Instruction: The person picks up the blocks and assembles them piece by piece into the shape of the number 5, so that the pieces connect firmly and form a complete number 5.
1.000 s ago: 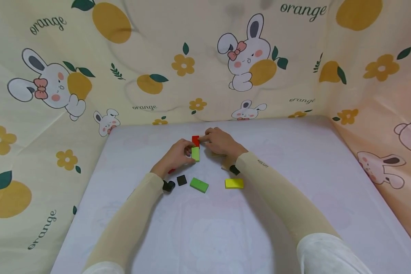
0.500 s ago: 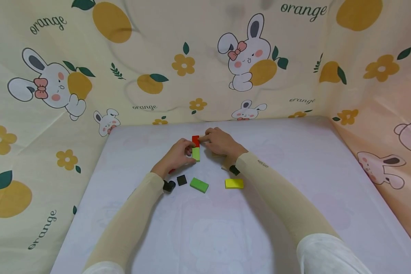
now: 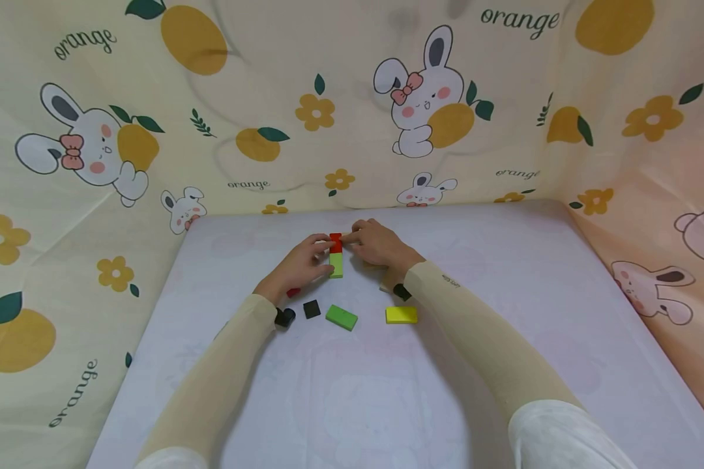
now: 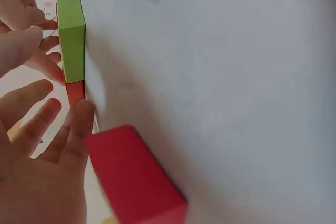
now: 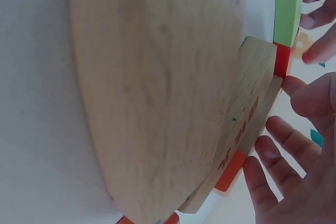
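Observation:
A light green block [image 3: 336, 266] stands in line with a red block [image 3: 336, 244] near the back of the table. My left hand [image 3: 300, 266] is at their left, fingers spread over the red block and thumb beside the green one; in the left wrist view the hand [image 4: 44, 166] has parted fingers, one fingertip at the red end. On the right, my right hand [image 3: 381, 245] reaches a finger to the red block's side. The right wrist view shows its fingertips along the outer side of a wooden piece [image 5: 265, 100] with an orange-red block [image 5: 230, 172] below it.
Nearer the front lie a black square block [image 3: 311, 309], a black rounded piece [image 3: 285, 317], a green block [image 3: 341, 317] and a yellow block [image 3: 401, 315]. Another red block [image 4: 135, 174] is by my left wrist. A black piece [image 3: 401, 292] lies under my right forearm. Patterned cloth surrounds the table.
My left hand has loosened from the light green block and shifted slightly left, its fingers more spread. The right hand holds nearly the same place.

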`<state>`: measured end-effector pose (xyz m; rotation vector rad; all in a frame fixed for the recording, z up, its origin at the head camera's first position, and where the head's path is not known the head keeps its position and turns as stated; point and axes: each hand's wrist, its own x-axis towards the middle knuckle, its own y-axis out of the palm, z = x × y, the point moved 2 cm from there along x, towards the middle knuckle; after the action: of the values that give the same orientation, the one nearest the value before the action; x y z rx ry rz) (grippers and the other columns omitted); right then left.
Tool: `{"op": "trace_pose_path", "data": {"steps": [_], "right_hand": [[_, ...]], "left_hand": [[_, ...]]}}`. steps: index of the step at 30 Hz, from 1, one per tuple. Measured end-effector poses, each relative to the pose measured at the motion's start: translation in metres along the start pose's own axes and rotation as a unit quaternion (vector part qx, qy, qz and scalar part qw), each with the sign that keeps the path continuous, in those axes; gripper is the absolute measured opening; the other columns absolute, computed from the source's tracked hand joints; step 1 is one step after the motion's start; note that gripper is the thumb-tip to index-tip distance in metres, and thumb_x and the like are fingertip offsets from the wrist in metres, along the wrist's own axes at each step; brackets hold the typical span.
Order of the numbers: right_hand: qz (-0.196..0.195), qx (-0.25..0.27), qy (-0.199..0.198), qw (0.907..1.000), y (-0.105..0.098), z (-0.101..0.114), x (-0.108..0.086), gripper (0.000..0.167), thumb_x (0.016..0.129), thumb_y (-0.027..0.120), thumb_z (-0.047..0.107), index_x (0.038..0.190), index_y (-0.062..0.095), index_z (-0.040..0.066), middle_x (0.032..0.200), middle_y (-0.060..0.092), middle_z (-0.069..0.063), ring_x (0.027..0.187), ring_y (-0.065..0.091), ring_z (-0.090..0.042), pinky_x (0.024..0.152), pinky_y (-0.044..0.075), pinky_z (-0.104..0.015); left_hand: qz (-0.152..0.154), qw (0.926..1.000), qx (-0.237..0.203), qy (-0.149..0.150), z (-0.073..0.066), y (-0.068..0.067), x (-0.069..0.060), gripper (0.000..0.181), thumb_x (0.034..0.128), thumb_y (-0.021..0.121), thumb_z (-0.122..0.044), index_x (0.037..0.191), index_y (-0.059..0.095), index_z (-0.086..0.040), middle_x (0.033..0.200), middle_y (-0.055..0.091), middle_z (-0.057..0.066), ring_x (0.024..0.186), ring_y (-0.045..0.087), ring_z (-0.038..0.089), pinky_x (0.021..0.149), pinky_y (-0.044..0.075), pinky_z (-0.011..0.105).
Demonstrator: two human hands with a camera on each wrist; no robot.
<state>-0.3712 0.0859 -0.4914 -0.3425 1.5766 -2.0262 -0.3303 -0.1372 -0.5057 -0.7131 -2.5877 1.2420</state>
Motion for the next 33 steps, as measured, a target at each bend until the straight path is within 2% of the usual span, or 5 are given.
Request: {"op": "trace_pose_path", "data": {"steps": [3, 11, 22, 27, 33], "right_hand": [[-0.005, 0.000, -0.006, 1.0000, -0.0011, 0.0013, -0.0015, 0.048, 0.109, 0.050, 0.020, 0.155, 0.064, 0.026, 0.154, 0.055, -0.013, 0.135, 0.048, -0.032, 0.114, 0.046, -0.048], [-0.021, 0.008, -0.017, 0.9996, -0.0001, 0.0011, -0.0034, 0.048, 0.109, 0.046, 0.020, 0.153, 0.066, 0.025, 0.151, 0.056, -0.014, 0.133, 0.048, -0.033, 0.113, 0.045, -0.049], [-0.014, 0.061, -0.012, 0.9980, -0.0032, 0.0014, -0.0065, 0.050, 0.106, 0.044, 0.016, 0.151, 0.068, 0.019, 0.150, 0.056, -0.015, 0.132, 0.049, -0.034, 0.115, 0.043, -0.050], [-0.018, 0.062, -0.014, 0.9978, -0.0042, 0.0011, -0.0066, 0.050, 0.106, 0.044, 0.015, 0.150, 0.069, 0.020, 0.149, 0.057, -0.015, 0.131, 0.050, -0.034, 0.114, 0.044, -0.049], [-0.013, 0.045, -0.015, 0.9988, -0.0051, 0.0006, -0.0053, 0.052, 0.105, 0.043, 0.014, 0.151, 0.068, 0.021, 0.149, 0.056, -0.016, 0.131, 0.049, -0.035, 0.114, 0.044, -0.049]], "left_hand": [[0.005, 1.0000, 0.003, 0.001, -0.0018, 0.0004, 0.0012, 0.063, 0.1024, 0.077, -0.026, 0.158, 0.056, -0.005, 0.170, 0.038, 0.011, 0.130, 0.058, 0.030, 0.115, 0.046, 0.047], [0.022, 0.9989, 0.040, -0.006, -0.0055, 0.0012, 0.0047, 0.059, 0.1021, 0.077, -0.022, 0.156, 0.058, -0.006, 0.170, 0.039, 0.009, 0.140, 0.052, 0.030, 0.121, 0.040, 0.047], [0.032, 0.9986, 0.036, -0.019, -0.0054, -0.0006, 0.0067, 0.059, 0.1003, 0.080, -0.025, 0.153, 0.062, -0.007, 0.168, 0.041, 0.010, 0.117, 0.062, 0.027, 0.108, 0.050, 0.043], [0.024, 0.9990, 0.035, -0.014, -0.0046, -0.0011, 0.0083, 0.057, 0.0994, 0.081, -0.023, 0.152, 0.063, -0.006, 0.166, 0.044, 0.010, 0.117, 0.061, 0.027, 0.108, 0.050, 0.044], [0.032, 0.9989, 0.031, -0.017, -0.0060, -0.0002, 0.0098, 0.055, 0.1007, 0.078, -0.021, 0.153, 0.064, -0.010, 0.165, 0.044, 0.010, 0.123, 0.057, 0.028, 0.113, 0.047, 0.046]]}}
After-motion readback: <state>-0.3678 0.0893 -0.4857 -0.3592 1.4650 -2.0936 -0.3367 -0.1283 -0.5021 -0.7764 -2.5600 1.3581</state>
